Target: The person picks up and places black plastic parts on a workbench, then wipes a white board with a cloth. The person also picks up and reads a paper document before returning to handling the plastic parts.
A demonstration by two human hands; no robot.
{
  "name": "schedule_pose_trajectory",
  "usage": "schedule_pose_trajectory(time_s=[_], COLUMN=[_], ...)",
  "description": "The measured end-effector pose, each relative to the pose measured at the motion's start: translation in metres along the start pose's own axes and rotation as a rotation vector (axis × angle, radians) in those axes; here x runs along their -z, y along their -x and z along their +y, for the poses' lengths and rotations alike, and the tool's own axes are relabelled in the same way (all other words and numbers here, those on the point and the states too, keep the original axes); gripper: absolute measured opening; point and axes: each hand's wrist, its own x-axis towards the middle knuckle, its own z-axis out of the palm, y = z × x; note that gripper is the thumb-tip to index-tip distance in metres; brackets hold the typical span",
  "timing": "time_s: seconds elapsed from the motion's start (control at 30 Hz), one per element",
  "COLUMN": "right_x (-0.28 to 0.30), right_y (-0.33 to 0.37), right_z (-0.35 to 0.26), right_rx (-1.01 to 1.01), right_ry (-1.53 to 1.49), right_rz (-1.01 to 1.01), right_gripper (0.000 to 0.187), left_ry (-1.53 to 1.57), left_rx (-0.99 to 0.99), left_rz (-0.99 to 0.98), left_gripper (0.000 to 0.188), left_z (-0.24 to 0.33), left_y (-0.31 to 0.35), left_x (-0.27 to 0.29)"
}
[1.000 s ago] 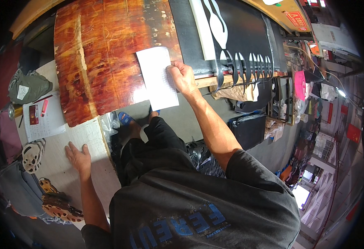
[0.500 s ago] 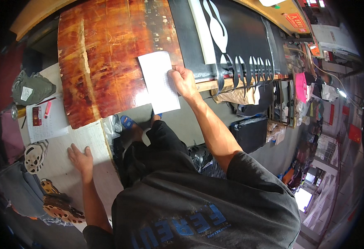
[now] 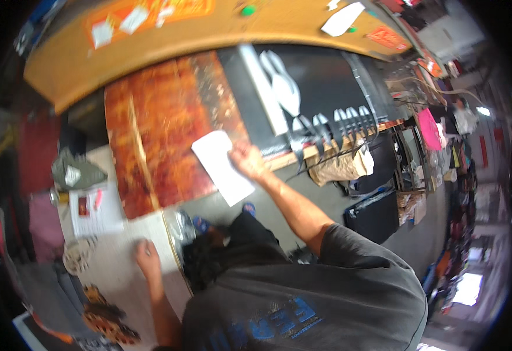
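Observation:
A white sheet of paper [image 3: 221, 167] is pinched at its right edge in my right hand [image 3: 246, 159]. It hangs over the front edge of a glossy reddish-brown board [image 3: 168, 126], its lower end above the floor. My left hand [image 3: 146, 257] is over the pale tabletop [image 3: 127, 251] on the left, its fingers curled in and slightly blurred, with nothing visible in them. Beyond that hand, a paper with writing [image 3: 111, 216] lies on the pale top with a small dark red item [image 3: 83, 206] and a pink one [image 3: 98, 200] on it.
Right of the board, a black surface [image 3: 320, 76] carries a long white strip [image 3: 262, 88], white cut-out shapes [image 3: 285, 90] and several dark curved strips [image 3: 338, 126]. A yellow-orange beam [image 3: 180, 29] spans the far side. Olive cloth [image 3: 75, 169] and patterned shoes [image 3: 110, 322] sit at left.
My view has tilted up, bringing more of the yellow-orange beam in. The left hand went from spread fingers to curled ones. My right hand still holds the paper, now more slanted.

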Motion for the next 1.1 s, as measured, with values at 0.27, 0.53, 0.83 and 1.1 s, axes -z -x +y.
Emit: schedule_pose_trajectory(time_s=[0.27, 0.53, 0.83, 1.1], right_x=[0.021, 0.104, 0.255, 0.388], right_y=[0.008, 0.069, 0.047, -0.062], right_z=[-0.018, 0.014, 0.079, 0.079], right_rx=[-0.118, 0.065, -0.070, 0.189], right_ry=[-0.587, -0.709, -0.863, -0.819], right_rz=[-0.109, -0.300, -0.213, -0.087], right_gripper=[0.025, 0.015, 0.024, 0.025], left_ry=[0.804, 0.943, 0.697, 0.679], left_rx=[0.175, -0.002, -0.231, -0.458], left_rz=[-0.358, -0.530, -0.514, -0.348], left_gripper=[0.040, 0.033, 0.016, 0.030], left_z=[0.214, 0.388, 0.515, 0.657], left_y=[0.024, 0.043, 0.052, -0.065], left_x=[-0.024, -0.080, -0.184, -0.222])
